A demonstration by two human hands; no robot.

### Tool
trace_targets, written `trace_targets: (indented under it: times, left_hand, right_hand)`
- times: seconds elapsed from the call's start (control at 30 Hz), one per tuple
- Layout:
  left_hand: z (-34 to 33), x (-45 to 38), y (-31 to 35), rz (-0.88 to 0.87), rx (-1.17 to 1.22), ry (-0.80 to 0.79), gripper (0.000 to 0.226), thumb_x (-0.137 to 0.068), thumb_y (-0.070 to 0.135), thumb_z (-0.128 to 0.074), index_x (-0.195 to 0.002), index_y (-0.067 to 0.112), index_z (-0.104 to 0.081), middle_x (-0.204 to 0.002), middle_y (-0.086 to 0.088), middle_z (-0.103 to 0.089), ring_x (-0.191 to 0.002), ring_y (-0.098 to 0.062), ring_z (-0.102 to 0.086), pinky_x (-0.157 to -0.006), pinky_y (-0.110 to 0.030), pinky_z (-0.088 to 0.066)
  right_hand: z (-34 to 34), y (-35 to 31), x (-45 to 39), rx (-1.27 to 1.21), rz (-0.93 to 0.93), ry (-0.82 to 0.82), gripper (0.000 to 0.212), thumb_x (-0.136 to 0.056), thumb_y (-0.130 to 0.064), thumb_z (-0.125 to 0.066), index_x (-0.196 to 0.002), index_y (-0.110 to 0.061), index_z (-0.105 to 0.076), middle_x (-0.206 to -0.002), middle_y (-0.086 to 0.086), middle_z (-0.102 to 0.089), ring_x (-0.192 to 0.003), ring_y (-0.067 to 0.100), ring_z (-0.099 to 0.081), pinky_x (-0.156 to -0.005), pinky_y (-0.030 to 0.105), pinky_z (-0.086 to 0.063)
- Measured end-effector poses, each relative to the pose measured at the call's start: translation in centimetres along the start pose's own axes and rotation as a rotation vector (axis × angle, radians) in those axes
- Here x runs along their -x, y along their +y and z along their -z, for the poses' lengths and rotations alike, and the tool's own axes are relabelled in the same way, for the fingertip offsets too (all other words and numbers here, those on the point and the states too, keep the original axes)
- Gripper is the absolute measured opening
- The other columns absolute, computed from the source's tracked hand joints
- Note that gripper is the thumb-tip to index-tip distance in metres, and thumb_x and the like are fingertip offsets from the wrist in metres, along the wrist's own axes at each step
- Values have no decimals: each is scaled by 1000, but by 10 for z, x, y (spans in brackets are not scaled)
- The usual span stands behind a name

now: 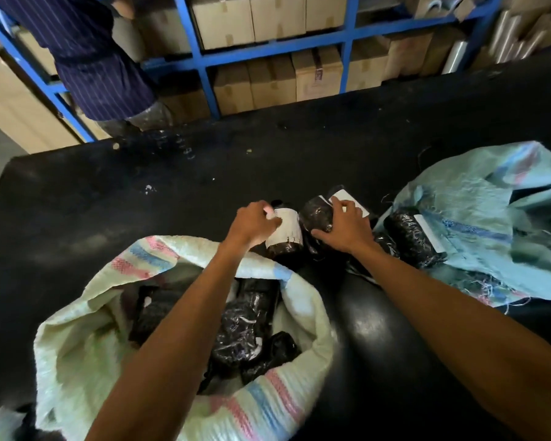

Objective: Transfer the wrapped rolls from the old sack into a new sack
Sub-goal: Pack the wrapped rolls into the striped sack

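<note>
Left hand (255,226) grip: clasps labelled roll (283,230) | right hand (344,227) grip: clasps dark roll (315,214)

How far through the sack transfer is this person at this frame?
Partway. Several wrapped rolls already lie inside the white sack. The left hand grips a labelled roll on the table; the right hand grips another roll. At least one roll remains at the green sack mouth.
</note>
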State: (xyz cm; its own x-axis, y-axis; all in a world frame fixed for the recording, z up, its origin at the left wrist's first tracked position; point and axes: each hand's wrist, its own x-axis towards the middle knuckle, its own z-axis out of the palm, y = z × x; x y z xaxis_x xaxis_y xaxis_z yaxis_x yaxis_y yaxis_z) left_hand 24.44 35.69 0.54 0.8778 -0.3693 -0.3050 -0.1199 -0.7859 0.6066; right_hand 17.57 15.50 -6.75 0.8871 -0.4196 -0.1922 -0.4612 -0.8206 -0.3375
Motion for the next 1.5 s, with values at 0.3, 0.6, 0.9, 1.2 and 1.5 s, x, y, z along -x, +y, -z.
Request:
trace_targets:
  times: [0.3,0.6,0.9,1.2,1.5]
  left_hand:
    - [-104,-76,-25,344,162,-60,119,-81,47,-76,-156,29,14,-153,-28,-30,-136,-43,-41,-113,-47,-37]
    - [-11,-17,-1,67,901,15,92,-84,23,-70,-150,55,-14,-131,-7,-58,-109,-28,-66,-92,-48,-57]
    - [58,139,-141,70,1166,-187,121,-42,23,-88,-152,24,-37,-107,1,-75,-88,-19,-75,-65,-32,-61]
    - [69,138,-207,183,455,54,37,-103,53,-38,-135,46,-55,-148,9,-50,-134,-13,-47,-117,-31,-27]
    - [99,86,-176,20,188,451,57,-103,36,-48,-154,15,-34,-160,-10,-29,-149,-24,-24,-122,-36,-18]
  right_hand:
    - [-24,25,-9,-34,-38,-81,111,-71,-60,-73,-155,-26,-9,-149,16,-32,-136,38,-33,-107,49,-36]
    - [49,2,20,-1470,-28,-368,68,-79,-12,-74,-139,-27,-45,-116,4,-70,-95,19,-71,-74,31,-57]
    - [34,-74,100,-1414,331,-951,83,-61,10,-69,-132,-25,-47,-115,5,-68,-107,21,-66,-87,36,-56]
    - [-4,-112,139,-826,219,-1042,74,-80,-14,-74,-143,-34,-41,-133,4,-61,-118,21,-63,-104,42,-49]
    - [-13,-155,156,-713,195,-963,72,-83,-38,-73,-145,-40,-36,-131,0,-60,-113,21,-65,-98,37,-53]
